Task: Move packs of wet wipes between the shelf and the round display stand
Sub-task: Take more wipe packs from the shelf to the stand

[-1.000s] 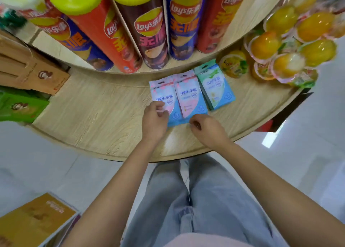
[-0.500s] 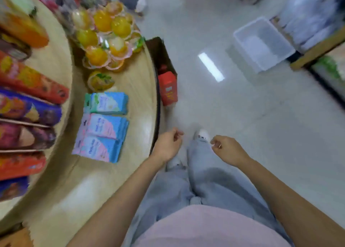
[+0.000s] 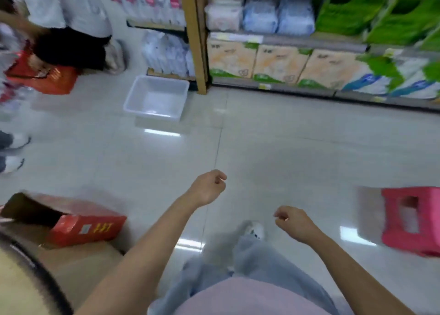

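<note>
Head view: the left hand (image 3: 207, 188) and the right hand (image 3: 294, 221) hang loosely curled over the tiled floor (image 3: 297, 152), holding nothing. A red carton (image 3: 88, 229) lies to their left and a pink stool (image 3: 390, 219) to their right, with a clear tub (image 3: 152, 114) farther out. Well beyond both hands, soft pale blue and pink packs (image 3: 260, 17) sit on the shelf (image 3: 285, 39), too blurred to tell whether they are wet wipes.

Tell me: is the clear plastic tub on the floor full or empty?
Empty. The clear plastic tub shows only its bare bottom; nothing lies inside.
</note>
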`<action>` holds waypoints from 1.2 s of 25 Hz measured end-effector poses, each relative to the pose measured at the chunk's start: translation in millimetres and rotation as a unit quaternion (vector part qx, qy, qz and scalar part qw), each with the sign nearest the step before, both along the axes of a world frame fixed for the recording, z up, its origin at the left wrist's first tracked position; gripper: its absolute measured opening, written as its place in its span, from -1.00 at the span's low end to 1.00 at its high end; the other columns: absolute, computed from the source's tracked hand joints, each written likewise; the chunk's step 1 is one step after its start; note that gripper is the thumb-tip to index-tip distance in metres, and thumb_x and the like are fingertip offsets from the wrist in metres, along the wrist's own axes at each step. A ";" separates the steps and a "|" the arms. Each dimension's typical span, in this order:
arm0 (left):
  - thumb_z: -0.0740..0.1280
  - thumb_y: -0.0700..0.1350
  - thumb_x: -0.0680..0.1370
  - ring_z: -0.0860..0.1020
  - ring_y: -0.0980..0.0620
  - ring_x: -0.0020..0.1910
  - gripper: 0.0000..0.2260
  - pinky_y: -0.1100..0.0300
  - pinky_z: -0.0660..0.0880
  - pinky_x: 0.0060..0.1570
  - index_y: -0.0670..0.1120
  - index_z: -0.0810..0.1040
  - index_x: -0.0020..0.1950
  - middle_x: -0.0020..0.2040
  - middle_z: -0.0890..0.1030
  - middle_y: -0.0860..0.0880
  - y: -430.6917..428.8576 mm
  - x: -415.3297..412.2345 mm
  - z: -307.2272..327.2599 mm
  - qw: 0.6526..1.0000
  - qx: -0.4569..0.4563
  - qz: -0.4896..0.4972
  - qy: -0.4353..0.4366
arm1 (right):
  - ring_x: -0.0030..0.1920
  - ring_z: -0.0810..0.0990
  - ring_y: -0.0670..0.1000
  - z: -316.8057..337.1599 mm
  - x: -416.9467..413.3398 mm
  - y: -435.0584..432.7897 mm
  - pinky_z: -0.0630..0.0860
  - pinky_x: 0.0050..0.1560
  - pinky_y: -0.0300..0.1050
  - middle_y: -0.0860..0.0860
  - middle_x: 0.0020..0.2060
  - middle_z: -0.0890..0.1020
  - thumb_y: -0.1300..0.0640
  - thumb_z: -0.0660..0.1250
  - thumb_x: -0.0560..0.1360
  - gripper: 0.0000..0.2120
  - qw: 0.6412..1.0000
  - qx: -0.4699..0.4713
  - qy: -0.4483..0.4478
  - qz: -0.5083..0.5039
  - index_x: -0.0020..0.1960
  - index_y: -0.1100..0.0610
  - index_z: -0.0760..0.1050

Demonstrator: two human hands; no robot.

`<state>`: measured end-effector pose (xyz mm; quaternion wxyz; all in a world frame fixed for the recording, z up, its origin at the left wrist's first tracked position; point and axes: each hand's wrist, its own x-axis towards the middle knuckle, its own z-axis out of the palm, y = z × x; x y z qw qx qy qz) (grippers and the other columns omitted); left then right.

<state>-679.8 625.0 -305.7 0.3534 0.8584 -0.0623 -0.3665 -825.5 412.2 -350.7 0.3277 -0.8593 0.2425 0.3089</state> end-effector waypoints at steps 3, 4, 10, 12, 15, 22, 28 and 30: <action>0.21 -0.16 0.58 0.47 0.03 -0.05 -0.76 0.28 0.37 -0.19 -0.11 0.50 0.23 0.03 0.53 -0.05 -88.6 13.5 4.0 0.998 -0.033 -0.040 0.028 | 0.06 0.58 0.10 23.6 35.9 -93.2 0.43 0.02 -0.16 0.13 0.05 0.65 0.20 0.26 0.50 -0.79 0.998 -0.035 -0.033 -0.034 0.10 0.19 0.56; 0.22 -0.16 0.58 0.48 0.04 -0.04 -0.76 0.31 0.39 -0.22 -0.10 0.50 0.22 0.01 0.52 -0.03 -110.7 14.9 4.1 0.997 -0.038 -0.048 0.045 | 0.08 0.58 0.10 34.6 51.5 -119.4 0.43 0.05 -0.16 0.13 0.07 0.64 0.20 0.26 0.50 -0.78 0.997 -0.044 -0.048 -0.045 0.12 0.19 0.56; 0.25 -0.17 0.56 0.51 0.08 -0.01 -0.75 0.41 0.39 -0.21 -0.09 0.52 0.22 0.10 0.58 -0.05 -216.1 85.0 -7.8 0.990 -0.041 -0.101 0.086 | -0.01 0.55 0.07 84.2 172.6 -233.4 0.45 -0.02 -0.17 0.05 -0.03 0.59 0.18 0.26 0.52 -0.79 0.974 -0.052 -0.181 -0.126 0.13 0.17 0.54; 0.24 -0.17 0.56 0.51 0.08 0.00 -0.76 0.48 0.39 -0.25 -0.09 0.52 0.22 0.06 0.56 -0.03 -249.9 129.7 -8.0 0.990 -0.042 -0.107 0.077 | -0.07 0.53 0.03 86.1 203.5 -259.1 0.41 -0.10 -0.20 0.03 -0.05 0.58 0.18 0.26 0.53 -0.80 0.971 -0.048 -0.188 -0.137 0.13 0.16 0.54; 0.23 -0.15 0.56 0.51 0.06 -0.01 -0.78 0.31 0.40 -0.11 -0.04 0.51 0.19 0.06 0.57 -0.04 -307.0 213.7 0.7 0.992 -0.045 -0.111 0.045 | -0.04 0.57 0.03 81.5 242.2 -299.5 0.42 -0.05 -0.22 0.06 0.01 0.63 0.17 0.27 0.52 -0.78 0.976 -0.056 -0.151 -0.148 0.14 0.16 0.54; 0.22 -0.09 0.59 0.50 0.07 0.06 -0.63 0.23 0.42 -0.03 0.01 0.32 0.40 0.11 0.51 0.04 -452.8 390.3 103.6 0.976 -0.132 -0.157 -0.072 | -0.23 0.57 -0.20 88.9 314.7 -381.8 0.46 -0.07 -0.28 -0.01 -0.10 0.64 0.11 0.30 0.50 -0.88 0.976 -0.041 -0.100 -0.189 0.00 -0.05 0.54; 0.25 -0.17 0.57 0.49 0.12 0.00 -0.50 0.34 0.43 -0.08 0.03 0.16 0.46 0.16 0.47 0.03 -569.4 477.2 167.3 0.952 -0.237 -0.122 -0.148 | -0.27 0.55 -0.21 114.2 420.8 -489.3 0.43 -0.15 -0.32 -0.08 -0.14 0.60 0.11 0.30 0.51 -0.78 0.971 -0.043 -0.165 -0.169 0.15 0.05 0.53; 0.28 -0.20 0.56 0.49 0.17 -0.02 -0.52 0.42 0.42 -0.06 0.04 0.21 0.42 0.10 0.46 0.10 -608.6 501.0 189.0 0.931 -0.293 -0.096 -0.195 | -0.27 0.56 -0.21 145.2 465.4 -535.4 0.44 -0.19 -0.27 -0.07 -0.11 0.61 0.15 0.30 0.51 -0.73 0.951 -0.047 -0.249 -0.176 0.21 0.07 0.49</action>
